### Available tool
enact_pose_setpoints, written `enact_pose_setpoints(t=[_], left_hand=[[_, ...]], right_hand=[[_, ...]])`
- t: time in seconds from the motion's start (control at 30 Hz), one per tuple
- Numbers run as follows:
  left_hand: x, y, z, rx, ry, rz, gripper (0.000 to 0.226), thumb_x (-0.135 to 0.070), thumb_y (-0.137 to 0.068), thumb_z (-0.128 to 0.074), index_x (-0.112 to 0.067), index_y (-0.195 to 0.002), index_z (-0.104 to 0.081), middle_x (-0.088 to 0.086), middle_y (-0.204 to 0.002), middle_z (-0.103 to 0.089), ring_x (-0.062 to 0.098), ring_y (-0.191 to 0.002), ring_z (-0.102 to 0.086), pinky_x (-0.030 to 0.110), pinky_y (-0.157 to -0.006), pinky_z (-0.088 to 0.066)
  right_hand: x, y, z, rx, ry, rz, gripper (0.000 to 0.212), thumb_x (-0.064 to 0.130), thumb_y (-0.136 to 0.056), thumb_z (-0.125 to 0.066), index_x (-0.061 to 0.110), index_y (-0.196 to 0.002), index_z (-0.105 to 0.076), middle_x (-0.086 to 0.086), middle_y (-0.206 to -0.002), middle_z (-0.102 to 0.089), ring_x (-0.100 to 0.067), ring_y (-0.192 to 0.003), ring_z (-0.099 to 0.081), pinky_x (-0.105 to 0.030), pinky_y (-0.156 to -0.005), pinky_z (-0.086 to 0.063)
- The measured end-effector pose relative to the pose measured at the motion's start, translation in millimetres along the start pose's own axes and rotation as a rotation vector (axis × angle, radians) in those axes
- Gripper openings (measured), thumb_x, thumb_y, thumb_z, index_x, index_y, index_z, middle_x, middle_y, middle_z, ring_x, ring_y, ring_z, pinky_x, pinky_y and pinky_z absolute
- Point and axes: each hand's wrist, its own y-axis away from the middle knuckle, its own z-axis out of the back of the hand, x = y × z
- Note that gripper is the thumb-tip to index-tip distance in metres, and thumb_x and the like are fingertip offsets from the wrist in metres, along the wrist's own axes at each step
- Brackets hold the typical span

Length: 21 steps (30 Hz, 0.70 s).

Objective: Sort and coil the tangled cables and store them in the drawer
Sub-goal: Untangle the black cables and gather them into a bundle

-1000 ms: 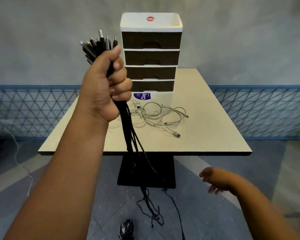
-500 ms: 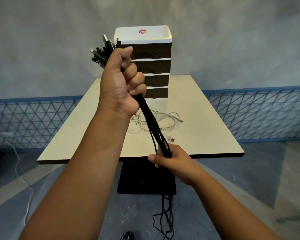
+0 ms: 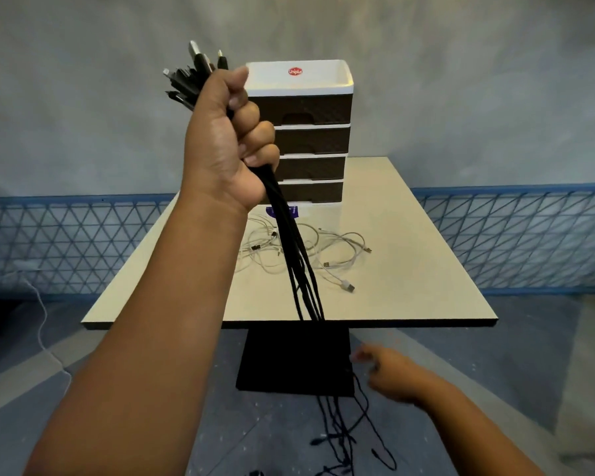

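Observation:
My left hand [image 3: 225, 146] is raised in a fist, shut on a bundle of black cables [image 3: 294, 255]. Their plugs stick out above the fist, and the strands hang down past the table's front edge to the floor. My right hand [image 3: 389, 374] is low, below the table edge, blurred, beside the hanging strands with its fingers loosely spread; whether it touches a strand I cannot tell. A tangle of white cables [image 3: 323, 250] lies on the cream table [image 3: 409, 269]. Behind it stands a white drawer unit [image 3: 310, 132] with several dark drawers, all shut.
The table rests on a black pedestal base [image 3: 289, 362]. A blue mesh fence [image 3: 516, 235] runs along the grey wall behind. A thin white cord [image 3: 42, 324] trails on the floor at the left. The black cables' ends pool on the floor near my feet.
My right hand has let go of the black bundle at table-edge height and dropped lower to the right. My left hand holds the bundle a little higher.

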Motion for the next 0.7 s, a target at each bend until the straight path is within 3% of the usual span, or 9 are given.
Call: enact_pose_setpoints(t=[0.1,0.17,0.23,0.33,0.4,0.53,0.7], left_hand=[[16,0,-9,0.010,-0.068,0.049,0.041,-0.026,-0.095,-0.053,-0.024,-0.058,-0.035,-0.010,-0.044,-0.021,0.006,-0.039,-0.013,0.019,-0.033,-0.014],[27,2,-15,0.017,-0.101,0.083,0.041,-0.026,-0.095,-0.053,-0.024,-0.059,-0.033,-0.010,-0.045,-0.019,0.007,-0.041,-0.010,0.018,-0.035,-0.011],[36,3,-19,0.031,-0.105,0.121,0.041,-0.026,-0.095,-0.053,-0.025,-0.059,-0.033,-0.009,-0.046,-0.018,0.008,-0.043,-0.008,0.019,-0.038,-0.009],[37,2,-21,0.039,-0.070,0.159,0.041,-0.028,-0.096,-0.052,-0.025,-0.060,-0.032,-0.010,-0.044,-0.018,0.006,-0.038,-0.011,0.017,-0.035,-0.009],[27,-2,-17,0.019,-0.007,0.148,0.042,-0.030,-0.096,-0.052,-0.025,-0.059,-0.032,-0.010,-0.043,-0.018,0.005,-0.036,-0.013,0.017,-0.033,-0.010],[3,-13,11,-0.104,0.156,0.100,0.041,-0.029,-0.094,-0.055,-0.023,-0.057,-0.038,-0.008,-0.042,-0.024,0.004,-0.036,-0.017,0.016,-0.034,-0.013],[-9,-23,63,-0.420,0.455,0.132,0.045,-0.021,-0.094,-0.054,-0.018,-0.052,-0.039,-0.008,-0.040,-0.030,0.006,-0.030,-0.022,0.016,-0.030,-0.021]], right_hand=[[60,18,35,-0.297,-0.306,0.278,0.050,-0.002,-0.089,-0.045,0.026,-0.130,-0.053,0.004,-0.138,-0.053,-0.011,-0.119,-0.055,-0.020,-0.090,-0.047],[102,34,51,-0.345,-0.560,0.532,0.046,0.012,-0.088,-0.053,0.032,-0.130,-0.051,0.013,-0.134,-0.055,-0.005,-0.123,-0.054,-0.018,-0.096,-0.046],[134,42,55,-0.333,-0.624,0.658,0.043,0.033,-0.086,-0.062,0.037,-0.128,-0.051,0.014,-0.127,-0.061,-0.005,-0.119,-0.057,-0.024,-0.101,-0.046],[149,35,45,-0.270,-0.636,0.651,0.023,0.038,-0.087,-0.067,0.029,-0.106,-0.059,-0.004,-0.092,-0.071,-0.024,-0.093,-0.070,-0.042,-0.093,-0.050],[141,28,33,-0.185,-0.661,0.595,0.014,0.035,-0.090,-0.065,0.024,-0.086,-0.057,-0.001,-0.065,-0.063,-0.028,-0.068,-0.067,-0.049,-0.082,-0.050],[115,29,14,-0.054,-0.697,0.537,0.026,0.040,-0.089,-0.064,0.026,-0.071,-0.050,0.001,-0.056,-0.050,-0.022,-0.055,-0.057,-0.041,-0.069,-0.046],[114,41,16,0.010,-0.772,0.514,0.033,0.045,-0.082,-0.065,0.024,-0.065,-0.046,-0.001,-0.050,-0.042,-0.017,-0.044,-0.039,-0.028,-0.050,-0.034]])
